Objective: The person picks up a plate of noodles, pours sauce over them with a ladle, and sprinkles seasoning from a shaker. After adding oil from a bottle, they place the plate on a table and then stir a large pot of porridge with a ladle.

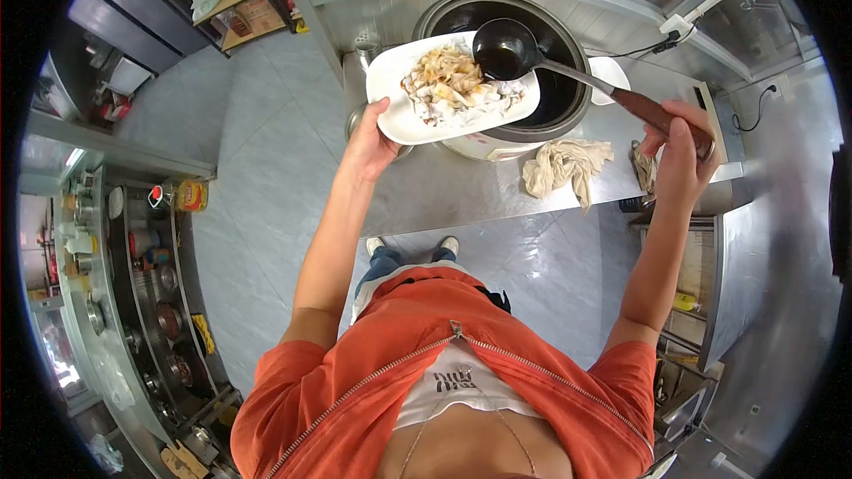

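Note:
My left hand (371, 144) grips the left end of a white oval plate (404, 127), which is tilted slightly over the left front rim of a large round pot (568, 44). Pale sliced food (448, 80) with brown sauce lies on the plate. In my right hand (682, 146) is the brown wooden handle of a metal ladle (506, 43). Its bowl holds dark liquid and hangs at the plate's right part, beside the food. The pot's inside looks dark. A crumpled beige cloth (568, 168) lies on the counter in front of the pot.
The pot stands on a steel counter (444, 204) against a glass partition. A white dish (610, 80) is right of the pot, and a second cloth (643, 167) lies near my right hand. Shelves (160, 302) with bowls and bottles stand at the left.

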A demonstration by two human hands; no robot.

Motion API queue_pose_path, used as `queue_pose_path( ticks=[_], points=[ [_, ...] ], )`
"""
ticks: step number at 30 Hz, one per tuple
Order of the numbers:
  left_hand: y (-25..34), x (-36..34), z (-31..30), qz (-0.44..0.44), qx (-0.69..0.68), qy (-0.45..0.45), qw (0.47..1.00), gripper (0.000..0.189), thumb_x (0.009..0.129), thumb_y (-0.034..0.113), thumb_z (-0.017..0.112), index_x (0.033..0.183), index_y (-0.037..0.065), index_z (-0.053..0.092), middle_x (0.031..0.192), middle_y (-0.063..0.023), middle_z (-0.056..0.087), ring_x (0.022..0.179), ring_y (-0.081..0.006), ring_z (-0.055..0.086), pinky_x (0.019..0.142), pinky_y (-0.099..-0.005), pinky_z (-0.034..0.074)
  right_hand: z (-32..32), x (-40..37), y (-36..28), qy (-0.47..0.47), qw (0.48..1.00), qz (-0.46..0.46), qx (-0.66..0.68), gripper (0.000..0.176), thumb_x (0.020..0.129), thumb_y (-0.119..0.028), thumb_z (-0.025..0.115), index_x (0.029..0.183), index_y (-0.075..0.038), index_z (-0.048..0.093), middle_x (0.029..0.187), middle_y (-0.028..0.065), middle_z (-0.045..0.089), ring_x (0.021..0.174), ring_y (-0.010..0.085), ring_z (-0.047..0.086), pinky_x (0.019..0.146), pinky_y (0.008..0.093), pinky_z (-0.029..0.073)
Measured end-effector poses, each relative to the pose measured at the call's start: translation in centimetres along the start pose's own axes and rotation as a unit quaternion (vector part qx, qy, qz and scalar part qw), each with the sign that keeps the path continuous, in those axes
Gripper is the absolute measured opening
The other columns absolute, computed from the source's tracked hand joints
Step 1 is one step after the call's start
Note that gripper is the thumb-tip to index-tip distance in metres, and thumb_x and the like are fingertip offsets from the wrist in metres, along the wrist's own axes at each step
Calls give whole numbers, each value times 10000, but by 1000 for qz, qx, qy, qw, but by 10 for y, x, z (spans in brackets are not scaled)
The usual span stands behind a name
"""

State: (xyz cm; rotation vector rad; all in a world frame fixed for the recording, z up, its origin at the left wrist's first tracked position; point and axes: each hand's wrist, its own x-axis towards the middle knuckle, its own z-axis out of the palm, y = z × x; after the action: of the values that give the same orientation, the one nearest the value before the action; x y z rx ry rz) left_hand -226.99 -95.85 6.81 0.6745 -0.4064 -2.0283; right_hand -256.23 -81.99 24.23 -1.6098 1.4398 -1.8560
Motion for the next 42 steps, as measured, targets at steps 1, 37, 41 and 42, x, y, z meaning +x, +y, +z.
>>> queue_pose_path(
  ticks=[1,37,41,42],
  points=[
    [1,2,-2,0,0,-1,1000,384,820,206,509,1124,-11,420,1084,-85,538,977,-156,539,849,-270,451,2,-2,-2,-7,1000,-7,-11,134,783,-29,505,873,42,573,639,90,566,497,123,516,452,211,383],
    [22,-52,-25,219,-14,103,970,451,808,292,514,1158,28,410,1111,-58,531,995,-165,532,848,-281,446,-38,-25,138,156,935,206,242,255,848,-188,431,967,26,501,741,152,581,551,180,532,466,261,406],
    [41,-86,-42,288,21,158,944,471,817,318,486,1180,32,398,1148,-63,505,1035,-167,505,879,-293,423,10,-43,119,130,916,227,304,250,848,-209,437,967,1,504,749,146,586,552,179,533,465,264,401],
    [46,-95,-48,289,21,148,946,476,820,322,478,1188,32,393,1161,-66,496,1049,-174,494,889,-302,411,22,-48,113,118,911,246,311,240,847,-204,444,969,-7,504,770,144,587,565,181,540,470,268,408]
  ],
)
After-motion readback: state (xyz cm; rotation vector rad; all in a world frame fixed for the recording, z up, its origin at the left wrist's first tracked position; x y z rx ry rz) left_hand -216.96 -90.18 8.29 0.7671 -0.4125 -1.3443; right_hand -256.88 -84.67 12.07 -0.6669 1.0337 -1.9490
